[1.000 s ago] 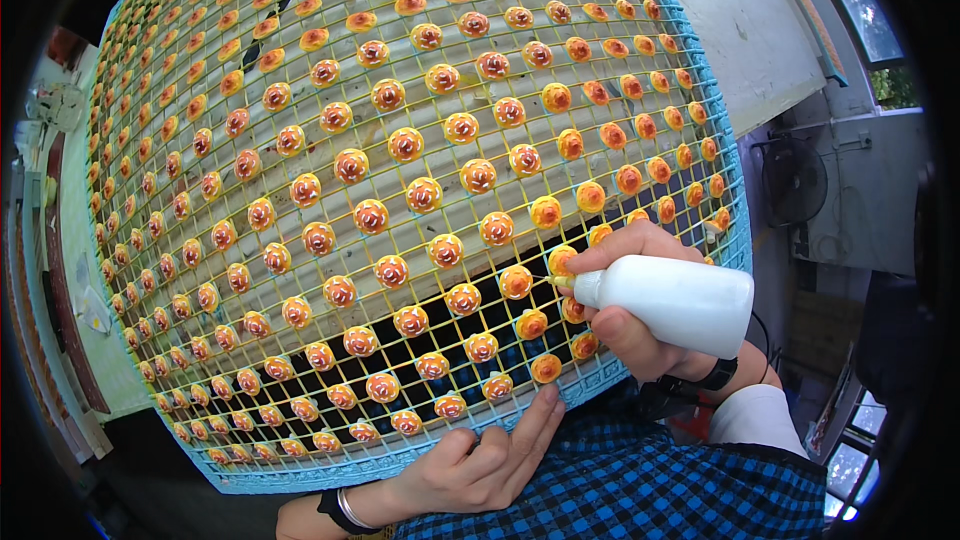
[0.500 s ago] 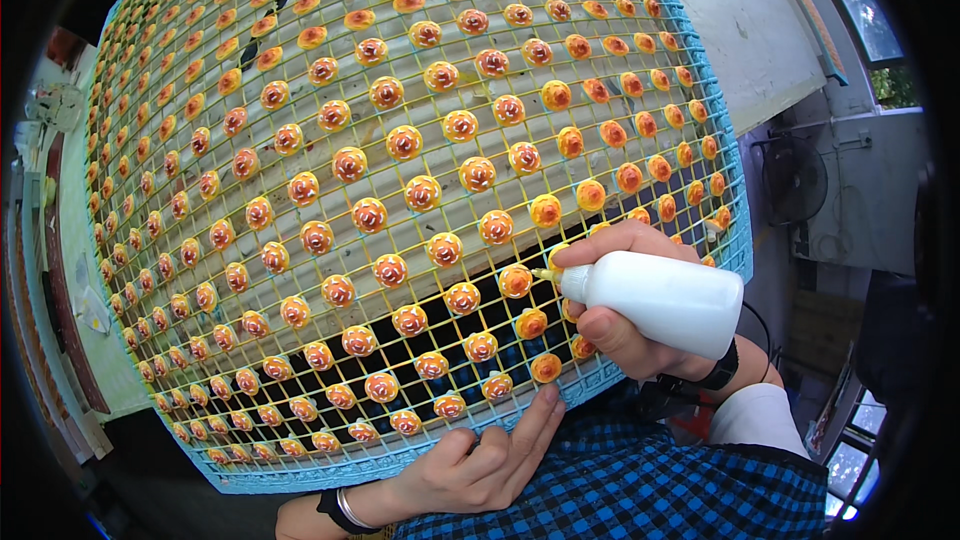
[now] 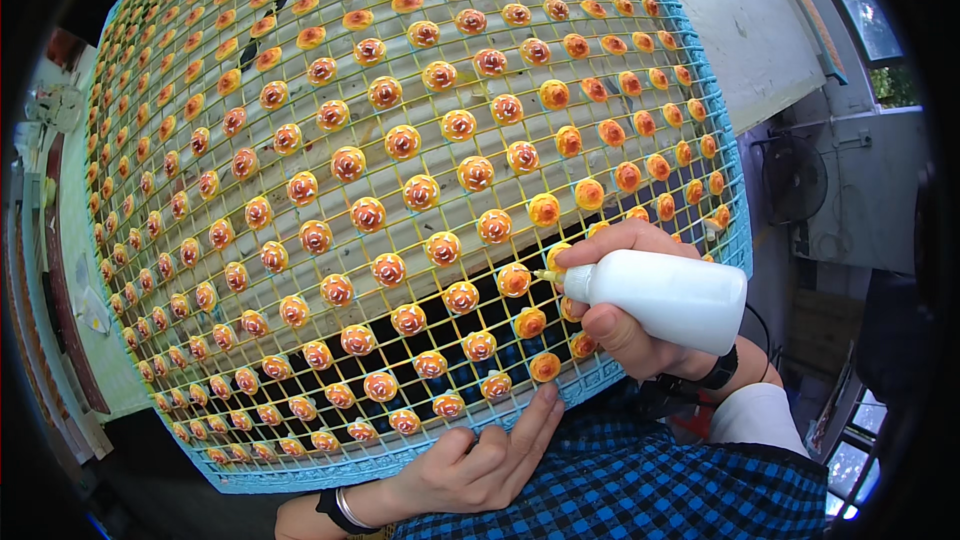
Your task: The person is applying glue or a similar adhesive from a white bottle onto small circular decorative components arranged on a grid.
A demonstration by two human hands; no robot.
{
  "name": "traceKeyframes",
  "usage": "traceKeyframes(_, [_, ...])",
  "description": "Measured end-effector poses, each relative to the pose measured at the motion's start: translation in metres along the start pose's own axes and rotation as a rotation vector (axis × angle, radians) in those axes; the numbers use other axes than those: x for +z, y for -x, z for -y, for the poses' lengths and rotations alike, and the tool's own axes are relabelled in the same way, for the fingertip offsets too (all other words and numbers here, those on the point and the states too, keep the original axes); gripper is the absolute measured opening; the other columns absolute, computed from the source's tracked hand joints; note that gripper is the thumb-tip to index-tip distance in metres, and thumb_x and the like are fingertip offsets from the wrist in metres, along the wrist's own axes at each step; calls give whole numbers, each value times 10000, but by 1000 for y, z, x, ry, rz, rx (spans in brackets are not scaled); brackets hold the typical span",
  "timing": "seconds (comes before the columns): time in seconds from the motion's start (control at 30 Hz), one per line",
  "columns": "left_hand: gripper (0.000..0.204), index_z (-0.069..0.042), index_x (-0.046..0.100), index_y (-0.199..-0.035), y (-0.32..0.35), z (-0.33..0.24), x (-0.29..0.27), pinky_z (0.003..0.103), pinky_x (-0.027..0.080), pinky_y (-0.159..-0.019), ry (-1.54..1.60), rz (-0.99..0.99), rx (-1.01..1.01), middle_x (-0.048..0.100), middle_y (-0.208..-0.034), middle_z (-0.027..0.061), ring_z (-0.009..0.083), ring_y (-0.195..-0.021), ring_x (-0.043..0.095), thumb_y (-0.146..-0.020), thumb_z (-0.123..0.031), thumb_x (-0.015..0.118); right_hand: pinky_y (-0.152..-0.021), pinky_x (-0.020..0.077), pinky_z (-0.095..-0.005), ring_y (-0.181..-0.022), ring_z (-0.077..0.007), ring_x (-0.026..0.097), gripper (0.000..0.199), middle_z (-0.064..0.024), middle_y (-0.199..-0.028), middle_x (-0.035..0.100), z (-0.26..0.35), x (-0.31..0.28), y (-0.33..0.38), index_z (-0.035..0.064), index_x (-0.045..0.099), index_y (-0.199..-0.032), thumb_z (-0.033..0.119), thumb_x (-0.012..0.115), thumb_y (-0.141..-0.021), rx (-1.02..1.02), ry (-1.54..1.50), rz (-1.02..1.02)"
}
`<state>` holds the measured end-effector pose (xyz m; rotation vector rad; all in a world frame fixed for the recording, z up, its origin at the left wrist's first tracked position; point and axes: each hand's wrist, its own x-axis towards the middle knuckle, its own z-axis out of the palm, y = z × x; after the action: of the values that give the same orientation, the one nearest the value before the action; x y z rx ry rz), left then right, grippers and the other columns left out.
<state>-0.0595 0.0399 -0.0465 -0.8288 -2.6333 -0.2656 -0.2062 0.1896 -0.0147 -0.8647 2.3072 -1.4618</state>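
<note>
Spread across most of the view: a large wire mesh tray [image 3: 200, 70] with a pale blue rim, tilted, each cell seating a small orange-yellow bead [image 3: 402, 142], many of them topped with a white swirl. At the lower middle: left hand [image 3: 480, 465], palm down against the tray's near rim, fingers [image 3: 535, 420] loosely extended and holding nothing, index tip touching the blue edge just below the nearest bead [image 3: 545, 367]. Farther right: right hand [image 3: 625, 325], fingers wrapped firmly around a white squeeze bottle [image 3: 660, 298], lying nearly horizontal, nozzle pointing left and meeting a plain orange bead [image 3: 514, 280] near the tray's lower right corner. Beyond the tray at upper right: a pale bench [image 3: 750, 30].
</note>
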Motion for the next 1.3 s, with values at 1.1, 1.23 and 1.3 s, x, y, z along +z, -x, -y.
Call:
traceKeyframes(1.1, [245,-154,666,-943,0,0,0,188,241,-519,-14,-1,5,606,-1074,-26,84,-632,296,-770,-126,495,-533,467,-240,-632,-164,596,275,-86,-790,584,1,1,5,2,601,-867,233,675,-739,111,-174,32])
traceKeyframes(1.23, [247,-156,667,-942,1,0,1,191,240,-519,-8,-7,7,606,-1075,-25,85,-631,295,-766,-128,497,-530,465,-239,-626,-163,593,281,-85,-784,583,4,-2,4,0,600,-869,237,677,-739,125,-159,50])
traceKeyframes(1.3, [248,-157,667,-941,0,0,1,194,240,-521,-12,-10,8,606,-1075,-25,87,-632,295,-763,-129,498,-527,462,-239,-621,-160,591,283,-84,-780,582,4,-2,3,2,600,-870,241,677,-739,107,-133,55])
